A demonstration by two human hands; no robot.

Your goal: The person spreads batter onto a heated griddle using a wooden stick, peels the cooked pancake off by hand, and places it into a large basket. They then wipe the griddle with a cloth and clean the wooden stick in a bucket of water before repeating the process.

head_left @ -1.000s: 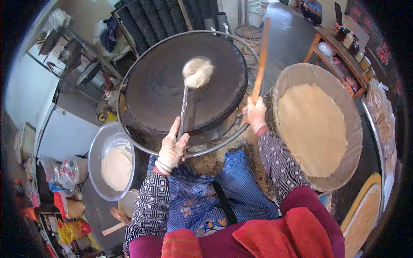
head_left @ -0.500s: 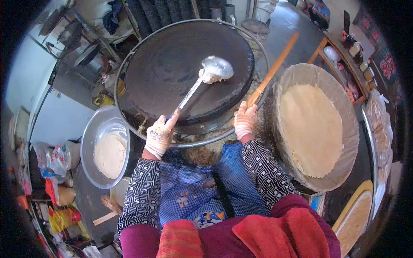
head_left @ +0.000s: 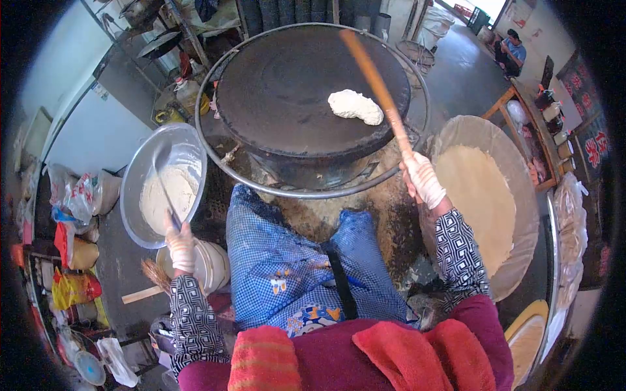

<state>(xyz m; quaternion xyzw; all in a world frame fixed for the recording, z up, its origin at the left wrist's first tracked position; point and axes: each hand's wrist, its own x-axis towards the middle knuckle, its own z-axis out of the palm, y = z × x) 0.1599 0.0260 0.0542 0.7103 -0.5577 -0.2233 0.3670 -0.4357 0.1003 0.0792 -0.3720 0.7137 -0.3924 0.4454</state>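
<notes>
A lump of pale batter [head_left: 355, 106] lies on the big round black griddle [head_left: 287, 85] in front of me. My right hand [head_left: 422, 179], gloved, grips a long wooden stick [head_left: 375, 78] that slants up across the griddle's right side, over the batter. My left hand [head_left: 179, 244], also gloved, holds a metal ladle [head_left: 164, 179] whose bowl is inside the steel batter bowl [head_left: 134, 195] at my left. The bowl holds pale batter [head_left: 160, 195].
A wide cloth-lined basket [head_left: 521, 189] at my right holds a stack of thin flatbreads [head_left: 479, 199]. A metal ring [head_left: 313, 192] circles the griddle. A white bucket [head_left: 208, 264] sits by my left knee. Bags and shelves stand at left; a seated person [head_left: 512, 52] is far right.
The ladle left its batter on the griddle and my left hand carried it down to the steel bowl. My right hand swung the stick left over the griddle.
</notes>
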